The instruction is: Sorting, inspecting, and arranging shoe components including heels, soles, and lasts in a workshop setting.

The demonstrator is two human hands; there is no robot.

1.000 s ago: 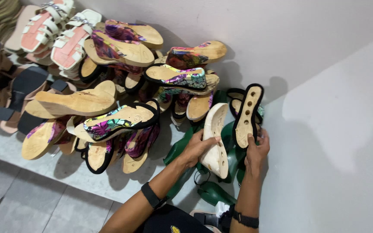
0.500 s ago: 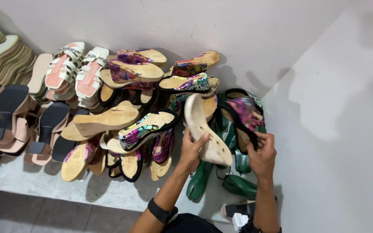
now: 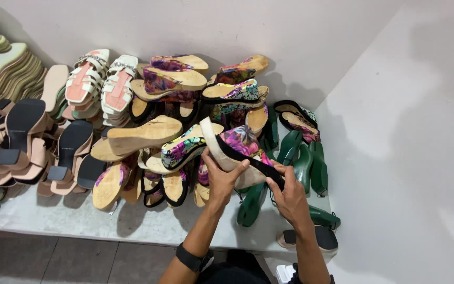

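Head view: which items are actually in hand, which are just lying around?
In hand:
- floral wedge sandal, gripped by left hand and right hand

Lying about:
- pile of floral wedges
- white strappy sandals
- pink block-heel shoes
- green shoe parts
- grey shelf

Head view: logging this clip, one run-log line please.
left hand: grips floral wedge sandal | right hand: holds its black strap | shoe pile behind

This looks like a shoe workshop or stockroom. A heap of floral wedge sandals (image 3: 185,105) lies unboxed on a low grey ledge (image 3: 148,223) against a bare white wall (image 3: 269,26). Left of the heap sit white strappy sandals (image 3: 101,84), block-heeled shoes (image 3: 22,142) and stacked loose soles (image 3: 1,68); right of it, green heels (image 3: 303,163).
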